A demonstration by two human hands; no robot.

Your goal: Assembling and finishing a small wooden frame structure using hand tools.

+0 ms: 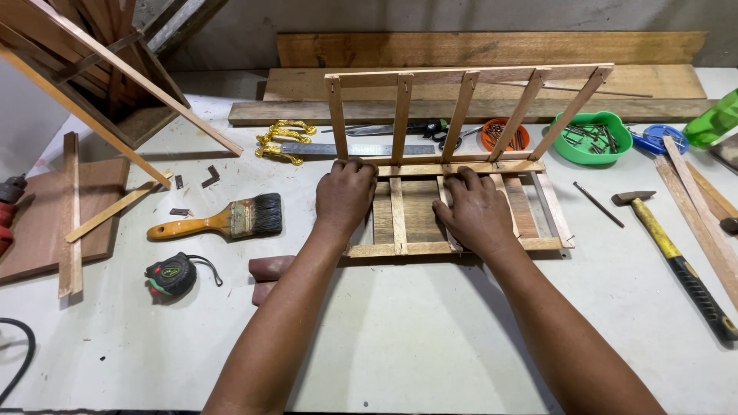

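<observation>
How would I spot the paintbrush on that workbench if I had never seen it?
Start at the slatted wooden frame under the left hand and right hand. Look left of the left hand: the wooden-handled paintbrush lies flat on the pale table. Its orange handle and black bristles set it apart from the round tape measure below.

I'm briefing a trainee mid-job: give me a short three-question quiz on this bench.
1. True or false: both hands rest on the slat frame.
2. Which tool lies nearest the left hand? A hammer B brush C tape measure
3. What colour is the bowl holding nails, beyond the right hand?

Key: 1 true; 2 B; 3 green.
</observation>
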